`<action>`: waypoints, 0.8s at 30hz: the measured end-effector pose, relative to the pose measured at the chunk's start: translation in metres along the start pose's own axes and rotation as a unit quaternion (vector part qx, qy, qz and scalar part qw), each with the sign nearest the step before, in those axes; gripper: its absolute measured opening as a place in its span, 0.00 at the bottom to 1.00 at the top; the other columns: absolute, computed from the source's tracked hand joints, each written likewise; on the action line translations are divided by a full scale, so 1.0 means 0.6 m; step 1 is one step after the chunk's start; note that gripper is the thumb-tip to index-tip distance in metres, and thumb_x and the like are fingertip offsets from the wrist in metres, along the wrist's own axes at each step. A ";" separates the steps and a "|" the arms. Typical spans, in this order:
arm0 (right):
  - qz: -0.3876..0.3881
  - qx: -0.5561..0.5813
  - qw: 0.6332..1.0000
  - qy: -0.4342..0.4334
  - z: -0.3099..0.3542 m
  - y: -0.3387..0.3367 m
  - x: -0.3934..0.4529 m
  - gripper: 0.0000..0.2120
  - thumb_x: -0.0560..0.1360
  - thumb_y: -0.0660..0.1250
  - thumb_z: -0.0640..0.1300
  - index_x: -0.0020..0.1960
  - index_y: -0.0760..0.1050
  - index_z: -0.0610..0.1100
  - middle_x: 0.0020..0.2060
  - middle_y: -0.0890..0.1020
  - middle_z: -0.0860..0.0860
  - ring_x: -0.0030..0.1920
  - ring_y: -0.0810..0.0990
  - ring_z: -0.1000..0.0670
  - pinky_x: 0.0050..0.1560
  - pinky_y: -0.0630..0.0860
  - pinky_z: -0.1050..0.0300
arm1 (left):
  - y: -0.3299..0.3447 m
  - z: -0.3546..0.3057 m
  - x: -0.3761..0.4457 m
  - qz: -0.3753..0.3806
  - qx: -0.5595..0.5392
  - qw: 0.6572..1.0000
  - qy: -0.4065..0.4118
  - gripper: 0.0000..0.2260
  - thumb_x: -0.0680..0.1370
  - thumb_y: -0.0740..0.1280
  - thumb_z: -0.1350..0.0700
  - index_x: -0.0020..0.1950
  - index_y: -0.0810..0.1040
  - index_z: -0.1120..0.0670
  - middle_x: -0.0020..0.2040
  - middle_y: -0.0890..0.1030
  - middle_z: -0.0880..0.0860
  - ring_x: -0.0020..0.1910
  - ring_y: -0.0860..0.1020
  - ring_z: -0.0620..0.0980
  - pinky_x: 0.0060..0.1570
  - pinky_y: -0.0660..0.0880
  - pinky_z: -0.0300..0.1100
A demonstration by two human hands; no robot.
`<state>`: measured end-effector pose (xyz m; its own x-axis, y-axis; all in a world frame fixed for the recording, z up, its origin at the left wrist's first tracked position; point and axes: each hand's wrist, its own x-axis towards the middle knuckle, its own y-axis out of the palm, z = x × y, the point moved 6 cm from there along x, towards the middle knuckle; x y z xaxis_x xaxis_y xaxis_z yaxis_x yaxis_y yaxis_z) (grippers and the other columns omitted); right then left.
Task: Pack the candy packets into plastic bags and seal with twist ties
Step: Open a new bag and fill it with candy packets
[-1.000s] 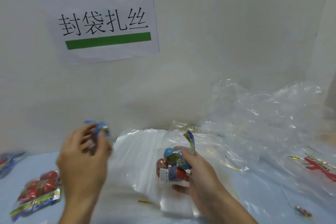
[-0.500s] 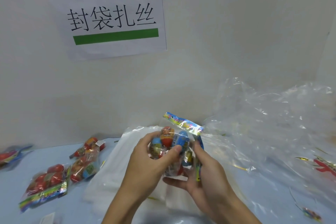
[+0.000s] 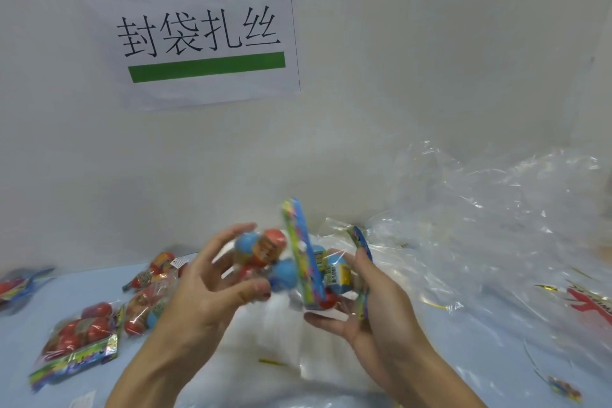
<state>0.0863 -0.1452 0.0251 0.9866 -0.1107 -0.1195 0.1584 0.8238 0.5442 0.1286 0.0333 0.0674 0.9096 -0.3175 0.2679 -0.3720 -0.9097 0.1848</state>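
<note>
Both candy packets have turned edge-on: left hand (image 3: pixel 212 278) grips one candy packet (image 3: pixel 265 255), right hand (image 3: pixel 367 311) cradles the other packet (image 3: pixel 331 272), pressed together above the plastic bags (image 3: pixel 265 334).

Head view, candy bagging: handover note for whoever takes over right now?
Left hand: grips one candy packet.
Right hand: grips a second packet, held upright.
Both packets are above the stack of flat plastic bags.
Loose packets lie at table left; crumpled plastic at right; a gold twist tie on the stack.
Done: no sealed bag visible.
Left: bag the packets, tie shut.
</note>
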 end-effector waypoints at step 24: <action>0.086 -0.118 0.989 0.038 -0.025 0.049 -0.019 0.15 0.76 0.71 0.53 0.60 0.81 0.50 0.55 0.86 0.48 0.55 0.85 0.43 0.47 0.84 0.47 | 0.048 0.011 0.002 -0.165 0.259 0.949 0.069 0.18 0.68 0.66 0.35 0.50 0.82 0.44 0.46 0.85 0.43 0.47 0.84 0.44 0.46 0.81 0.44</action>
<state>0.0789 -0.1114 0.0303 0.9912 0.0759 -0.1088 -0.0328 0.9349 0.3534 0.1204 0.0050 0.0668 0.9149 0.0138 0.4034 0.1030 -0.9743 -0.2002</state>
